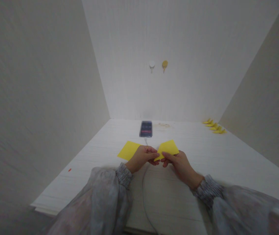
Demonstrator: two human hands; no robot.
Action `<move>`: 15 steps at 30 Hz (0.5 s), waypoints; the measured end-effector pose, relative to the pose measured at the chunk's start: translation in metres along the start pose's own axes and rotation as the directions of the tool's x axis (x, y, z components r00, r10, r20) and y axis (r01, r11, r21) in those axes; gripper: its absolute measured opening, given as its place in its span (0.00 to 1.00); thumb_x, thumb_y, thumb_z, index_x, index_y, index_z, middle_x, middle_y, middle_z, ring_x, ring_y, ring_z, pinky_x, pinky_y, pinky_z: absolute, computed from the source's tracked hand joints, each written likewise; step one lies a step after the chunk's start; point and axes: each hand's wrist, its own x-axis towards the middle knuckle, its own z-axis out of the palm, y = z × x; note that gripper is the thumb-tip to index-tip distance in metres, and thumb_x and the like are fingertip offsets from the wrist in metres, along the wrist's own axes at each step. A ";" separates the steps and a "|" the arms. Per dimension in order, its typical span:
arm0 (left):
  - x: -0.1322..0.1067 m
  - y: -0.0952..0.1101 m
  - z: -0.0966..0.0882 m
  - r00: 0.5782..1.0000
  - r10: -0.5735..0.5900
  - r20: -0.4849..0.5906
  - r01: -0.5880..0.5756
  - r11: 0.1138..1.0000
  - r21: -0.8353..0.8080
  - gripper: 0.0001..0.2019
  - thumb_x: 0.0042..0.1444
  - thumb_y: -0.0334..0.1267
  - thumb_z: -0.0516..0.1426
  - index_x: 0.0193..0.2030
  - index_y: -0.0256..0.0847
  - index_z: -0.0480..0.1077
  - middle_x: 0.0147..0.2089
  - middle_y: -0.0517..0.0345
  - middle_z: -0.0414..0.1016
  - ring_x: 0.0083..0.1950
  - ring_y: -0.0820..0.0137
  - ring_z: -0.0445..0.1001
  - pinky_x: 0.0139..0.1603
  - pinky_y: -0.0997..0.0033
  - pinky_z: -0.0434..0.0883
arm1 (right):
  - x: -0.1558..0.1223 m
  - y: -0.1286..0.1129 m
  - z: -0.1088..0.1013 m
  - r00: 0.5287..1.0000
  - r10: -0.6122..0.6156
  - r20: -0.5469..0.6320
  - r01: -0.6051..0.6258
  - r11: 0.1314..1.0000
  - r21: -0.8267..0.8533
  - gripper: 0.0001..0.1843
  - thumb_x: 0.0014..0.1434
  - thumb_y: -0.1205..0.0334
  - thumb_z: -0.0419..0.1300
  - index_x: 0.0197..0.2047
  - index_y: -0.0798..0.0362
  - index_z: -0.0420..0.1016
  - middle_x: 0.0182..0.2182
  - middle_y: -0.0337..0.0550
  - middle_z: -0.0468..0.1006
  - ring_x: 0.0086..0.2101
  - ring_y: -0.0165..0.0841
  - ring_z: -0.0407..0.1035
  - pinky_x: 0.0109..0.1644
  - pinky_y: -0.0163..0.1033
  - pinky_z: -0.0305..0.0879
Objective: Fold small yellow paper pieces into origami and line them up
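Observation:
Between my two hands is a yellow sheet of paper (169, 147), raised over the white table and partly folded at its left side. My left hand (144, 155) pinches its left corner with thumb and fingers. My right hand (178, 163) grips the lower edge, the thumb lying on top and the fingers beneath. A second yellow sheet (128, 150) lies flat on the table just left of my left hand, which covers its right part. Both sleeves are grey with gathered cuffs.
A phone (146, 129) lies near the back wall, its white cable (143, 192) running toward me between my arms. Several folded yellow paper pieces (214, 126) form a row at the back right. Two hooks (164, 64) hang on the wall. A small orange scrap (69, 169) lies at left.

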 end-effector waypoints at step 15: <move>0.005 -0.004 -0.003 0.992 0.056 -0.117 -0.043 0.993 0.109 0.11 0.43 0.40 0.56 0.28 0.32 0.70 0.24 0.57 0.71 0.23 0.76 0.68 0.26 0.76 0.66 | 0.001 -0.010 -0.005 0.990 -0.064 0.125 0.066 0.998 -0.009 0.10 0.47 0.57 0.58 0.30 0.55 0.72 0.26 0.41 0.74 0.25 0.31 0.68 0.25 0.33 0.67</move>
